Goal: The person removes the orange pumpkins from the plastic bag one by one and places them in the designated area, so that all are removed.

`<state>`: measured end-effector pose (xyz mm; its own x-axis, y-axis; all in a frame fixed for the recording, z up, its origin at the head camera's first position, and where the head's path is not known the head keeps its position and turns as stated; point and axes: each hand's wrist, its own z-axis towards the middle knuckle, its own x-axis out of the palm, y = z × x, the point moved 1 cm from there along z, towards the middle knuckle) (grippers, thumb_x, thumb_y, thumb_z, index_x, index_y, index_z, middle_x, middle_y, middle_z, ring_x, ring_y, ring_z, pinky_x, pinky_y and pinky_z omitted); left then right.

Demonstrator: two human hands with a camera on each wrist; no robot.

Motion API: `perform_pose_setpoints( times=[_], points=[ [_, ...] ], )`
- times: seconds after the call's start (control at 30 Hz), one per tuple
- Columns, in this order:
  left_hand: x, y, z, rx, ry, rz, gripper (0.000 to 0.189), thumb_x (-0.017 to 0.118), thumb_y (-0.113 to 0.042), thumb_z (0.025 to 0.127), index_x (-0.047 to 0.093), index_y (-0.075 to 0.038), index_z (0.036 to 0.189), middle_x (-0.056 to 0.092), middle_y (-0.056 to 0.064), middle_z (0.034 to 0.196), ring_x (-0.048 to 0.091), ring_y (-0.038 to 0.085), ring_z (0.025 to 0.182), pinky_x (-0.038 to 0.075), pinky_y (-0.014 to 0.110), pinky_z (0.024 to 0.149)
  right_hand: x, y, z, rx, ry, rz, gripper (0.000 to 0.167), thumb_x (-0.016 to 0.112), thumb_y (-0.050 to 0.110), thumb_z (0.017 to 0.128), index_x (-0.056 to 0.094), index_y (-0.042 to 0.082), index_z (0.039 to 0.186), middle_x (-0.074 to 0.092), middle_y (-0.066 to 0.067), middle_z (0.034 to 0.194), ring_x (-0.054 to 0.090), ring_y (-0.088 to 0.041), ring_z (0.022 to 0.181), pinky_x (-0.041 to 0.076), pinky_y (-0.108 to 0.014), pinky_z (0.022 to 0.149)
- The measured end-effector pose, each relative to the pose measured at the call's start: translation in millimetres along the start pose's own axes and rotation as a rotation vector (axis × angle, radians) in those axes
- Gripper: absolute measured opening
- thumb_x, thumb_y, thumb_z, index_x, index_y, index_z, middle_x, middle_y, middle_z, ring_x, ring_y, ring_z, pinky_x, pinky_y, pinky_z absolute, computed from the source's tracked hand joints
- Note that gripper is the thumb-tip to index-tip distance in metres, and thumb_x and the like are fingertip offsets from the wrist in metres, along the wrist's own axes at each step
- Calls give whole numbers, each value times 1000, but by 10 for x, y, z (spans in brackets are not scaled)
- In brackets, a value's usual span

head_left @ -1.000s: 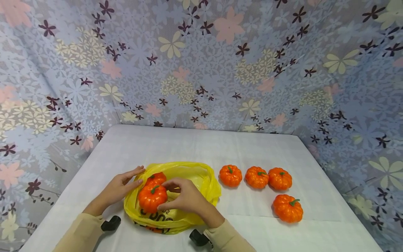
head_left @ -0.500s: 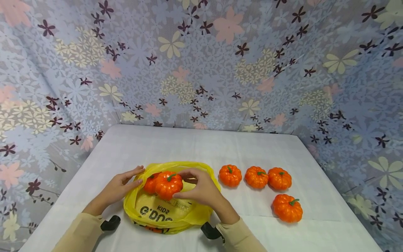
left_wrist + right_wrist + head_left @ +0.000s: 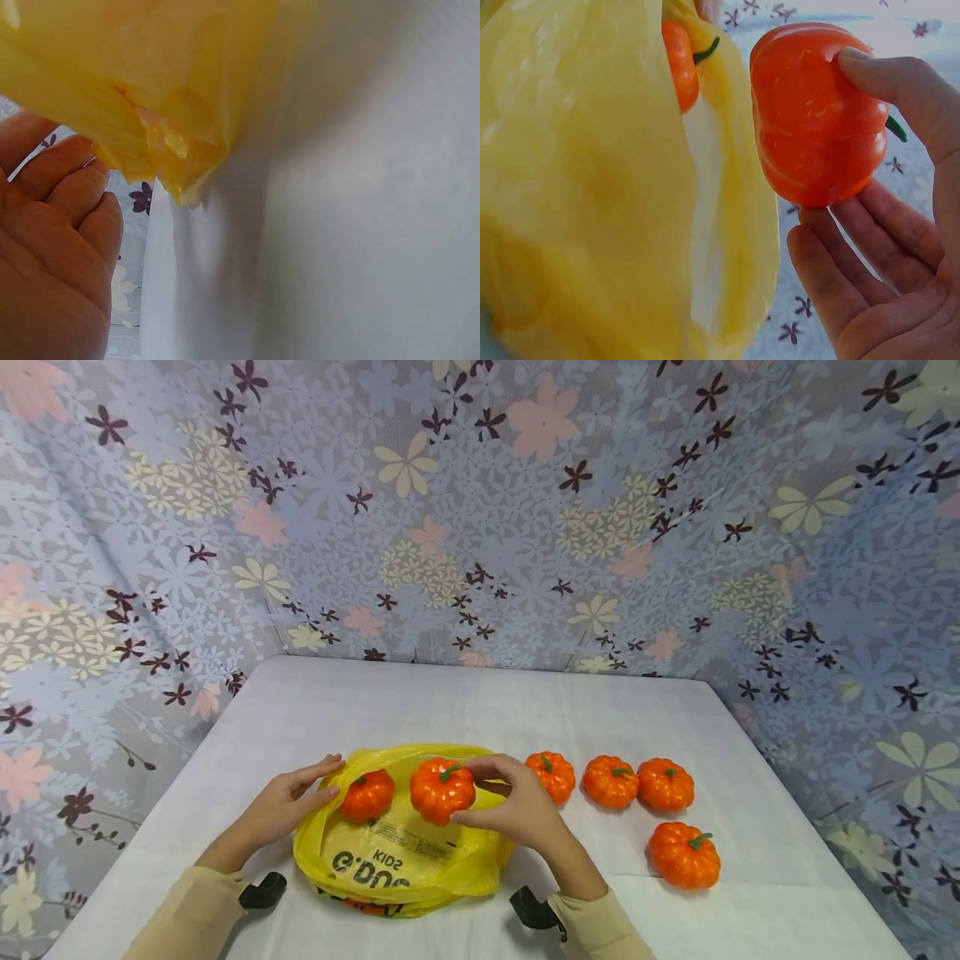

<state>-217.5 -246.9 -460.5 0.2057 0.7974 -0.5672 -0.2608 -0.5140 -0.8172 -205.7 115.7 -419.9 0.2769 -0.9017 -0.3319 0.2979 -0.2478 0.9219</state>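
Note:
In the head view, my right hand (image 3: 517,806) holds a small orange pumpkin (image 3: 441,792) by its right side, over the yellow plastic bag (image 3: 491,856). The right wrist view shows my thumb on one side of this pumpkin (image 3: 817,112) and fingertips at the other, beside the bag. A second pumpkin (image 3: 367,796) sits inside the bag at its left. My left hand (image 3: 277,810) rests at the bag's left rim, fingers extended and thumb at the edge. In the left wrist view, the bag (image 3: 150,75) covers some fingertips.
To the right of the bag, several more pumpkins (image 3: 611,782) lie on the white-covered table (image 3: 480,702); one pumpkin (image 3: 684,856) is closer to the front. A floral cloth (image 3: 480,527) hangs behind the table. Black wrist-worn devices (image 3: 262,891) show at both cuffs.
My right hand has moved the pumpkin rightward and away from the one at the bag's left, uncovering the print inside the bag. The left hand has stayed at the rim.

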Motion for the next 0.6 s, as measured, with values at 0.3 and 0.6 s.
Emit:
perform_pose_setpoints(
  times=[0.3, 0.6],
  points=[
    [5, 12, -10, -3, 2, 4, 52, 63, -31, 101, 55, -2, 144, 43, 17, 154, 32, 38, 145, 23, 52, 112, -279, -134, -252, 53, -90, -53, 55, 95, 23, 69, 69, 16, 117, 68, 0, 115, 65, -20, 111, 52, -39, 99],
    [-4, 26, 6, 3, 4, 1, 50, 62, -30, 101, 56, -3, 143, 43, 16, 154, 31, 37, 146, 24, 55, 113, -534, -231, -477, 43, -172, -70, 56, 96, 18, 67, 69, 14, 117, 68, -3, 114, 66, -19, 108, 55, -33, 95]
  ],
)
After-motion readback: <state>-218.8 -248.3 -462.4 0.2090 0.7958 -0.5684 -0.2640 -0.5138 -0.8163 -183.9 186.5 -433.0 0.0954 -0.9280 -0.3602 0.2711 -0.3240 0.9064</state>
